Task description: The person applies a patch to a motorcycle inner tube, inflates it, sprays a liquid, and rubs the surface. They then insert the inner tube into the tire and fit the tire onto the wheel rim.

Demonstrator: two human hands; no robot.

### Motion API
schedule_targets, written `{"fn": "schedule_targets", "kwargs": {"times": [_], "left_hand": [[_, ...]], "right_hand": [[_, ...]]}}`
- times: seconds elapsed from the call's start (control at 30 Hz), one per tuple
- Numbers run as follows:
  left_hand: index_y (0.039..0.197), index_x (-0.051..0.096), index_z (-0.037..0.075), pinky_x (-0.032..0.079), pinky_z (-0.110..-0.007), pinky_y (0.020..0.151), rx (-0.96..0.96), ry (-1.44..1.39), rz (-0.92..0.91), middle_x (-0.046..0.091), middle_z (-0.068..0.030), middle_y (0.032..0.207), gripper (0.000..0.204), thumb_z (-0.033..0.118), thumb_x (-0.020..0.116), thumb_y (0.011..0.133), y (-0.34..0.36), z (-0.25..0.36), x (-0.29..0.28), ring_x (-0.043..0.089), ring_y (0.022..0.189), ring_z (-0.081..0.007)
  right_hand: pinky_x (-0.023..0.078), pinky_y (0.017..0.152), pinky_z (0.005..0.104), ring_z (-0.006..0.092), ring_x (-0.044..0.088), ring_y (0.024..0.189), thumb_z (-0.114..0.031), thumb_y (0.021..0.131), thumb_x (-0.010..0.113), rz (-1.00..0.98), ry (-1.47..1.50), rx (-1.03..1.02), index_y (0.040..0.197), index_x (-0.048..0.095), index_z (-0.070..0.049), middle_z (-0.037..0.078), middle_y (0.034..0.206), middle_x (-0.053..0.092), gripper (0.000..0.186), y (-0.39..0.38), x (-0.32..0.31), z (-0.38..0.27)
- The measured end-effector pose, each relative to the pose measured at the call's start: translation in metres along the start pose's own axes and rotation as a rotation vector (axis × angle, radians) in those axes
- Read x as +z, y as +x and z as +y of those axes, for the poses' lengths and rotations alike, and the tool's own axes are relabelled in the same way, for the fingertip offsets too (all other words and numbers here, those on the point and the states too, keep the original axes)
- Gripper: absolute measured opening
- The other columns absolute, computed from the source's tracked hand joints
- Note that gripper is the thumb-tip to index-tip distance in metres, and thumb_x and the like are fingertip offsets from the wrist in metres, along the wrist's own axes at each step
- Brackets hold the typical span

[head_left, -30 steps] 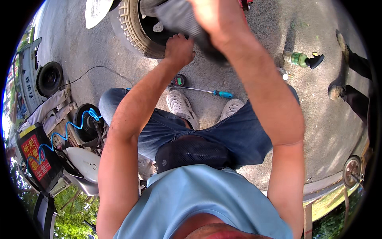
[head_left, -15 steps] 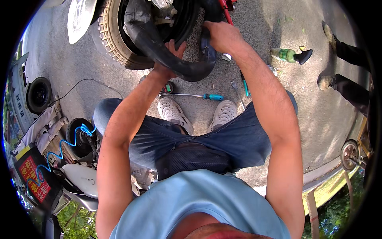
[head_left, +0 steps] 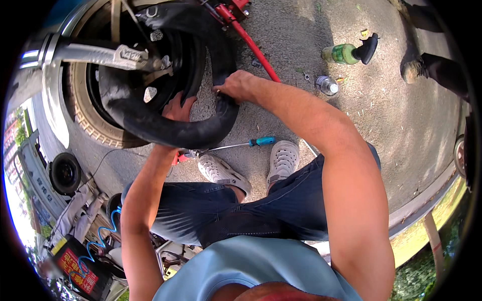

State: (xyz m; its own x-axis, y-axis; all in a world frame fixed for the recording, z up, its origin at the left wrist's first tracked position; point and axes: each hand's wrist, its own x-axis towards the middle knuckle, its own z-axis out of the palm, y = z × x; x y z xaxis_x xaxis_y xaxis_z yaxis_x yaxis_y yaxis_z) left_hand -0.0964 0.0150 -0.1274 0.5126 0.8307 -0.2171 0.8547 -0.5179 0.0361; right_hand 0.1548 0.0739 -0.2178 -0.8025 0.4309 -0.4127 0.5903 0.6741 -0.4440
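A black inner tube (head_left: pixel 173 131), partly filled out, loops in front of a wheel whose tan treaded tyre (head_left: pixel 80 100) stands at the upper left. My right hand (head_left: pixel 236 86) is closed on the tube's right side, thumb and fingers pinching the rubber. Under the tube's lower stretch passes my left forearm. Beyond it my left hand (head_left: pixel 179 108) shows spread fingers against the near edge of the tyre and rim; the tube hides part of the wrist. A metal fork leg (head_left: pixel 100 54) with a hub end crosses over the wheel.
A red jack-like bar (head_left: pixel 248 42) lies beyond my right hand. On the ground are a green spray bottle (head_left: pixel 342 54), a clear bottle (head_left: pixel 327 86) and a blue-handled screwdriver (head_left: pixel 262 141) near my shoes. Another person's dark-clothed leg (head_left: pixel 444 72) stands at right.
The view has shifted, bringing more of the wheel and tube in. My right hand stays closed on the tube, which has opened into a wider loop; my left hand remains behind it.
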Motion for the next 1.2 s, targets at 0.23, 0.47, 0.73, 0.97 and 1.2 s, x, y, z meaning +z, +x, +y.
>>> {"fn": "schedule_targets", "kwargs": {"times": [0.23,0.47,0.73,0.97,1.2], "left_hand": [[0.134,0.061,0.012,0.047,-0.052,0.104,0.016,-0.034,-0.078,0.054,-0.0276,0.14,0.06,0.042,0.075,0.084,0.011,0.023,-0.021,0.058,0.125,-0.0451],[0.135,0.057,0.005,0.05,-0.052,0.096,-0.021,-0.159,-0.062,0.058,-0.0289,0.131,0.064,0.035,0.075,0.081,0.015,0.006,0.001,0.062,0.111,-0.045],[0.137,0.057,0.003,0.051,-0.05,0.092,0.243,-0.123,0.069,0.056,-0.0327,0.13,0.071,0.027,0.077,0.072,0.006,-0.003,-0.014,0.06,0.114,-0.0433],[0.124,0.065,0.0,0.051,-0.05,0.09,0.079,-0.177,0.319,0.065,-0.0238,0.118,0.048,0.022,0.079,0.083,-0.008,0.024,-0.02,0.062,0.107,-0.0432],[0.119,0.071,0.005,0.047,-0.056,0.098,-0.054,-0.136,0.268,0.07,-0.016,0.118,0.044,0.037,0.078,0.088,-0.012,0.019,0.004,0.064,0.111,-0.0395]], "right_hand": [[0.057,0.085,0.0492,0.039,0.072,0.098,-0.022,0.084,0.075,0.09,0.246,-0.041,0.127,0.061,-0.011,0.019,0.094,0.074,0.047,0.004,0.003,0.003],[0.048,0.097,0.0405,0.0305,0.061,0.107,-0.015,0.071,0.075,1.127,0.016,-0.229,0.116,0.064,-0.015,0.008,0.098,0.065,0.046,0.014,-0.077,0.006],[0.043,0.105,0.0392,0.0256,0.061,0.114,-0.026,0.071,0.076,0.716,-0.34,0.049,0.114,0.072,-0.018,0.007,0.103,0.072,0.044,0.064,-0.091,0.011],[0.043,0.102,0.0374,0.0186,0.066,0.115,-0.034,0.086,0.067,0.228,-0.436,0.073,0.108,0.077,-0.022,-0.002,0.108,0.076,0.027,0.079,-0.121,-0.004],[0.034,0.114,0.0405,0.0175,0.062,0.127,-0.034,0.1,0.054,-0.059,-0.545,0.127,0.122,0.075,-0.026,-0.004,0.132,0.07,0.032,0.1,-0.11,-0.02]]}}
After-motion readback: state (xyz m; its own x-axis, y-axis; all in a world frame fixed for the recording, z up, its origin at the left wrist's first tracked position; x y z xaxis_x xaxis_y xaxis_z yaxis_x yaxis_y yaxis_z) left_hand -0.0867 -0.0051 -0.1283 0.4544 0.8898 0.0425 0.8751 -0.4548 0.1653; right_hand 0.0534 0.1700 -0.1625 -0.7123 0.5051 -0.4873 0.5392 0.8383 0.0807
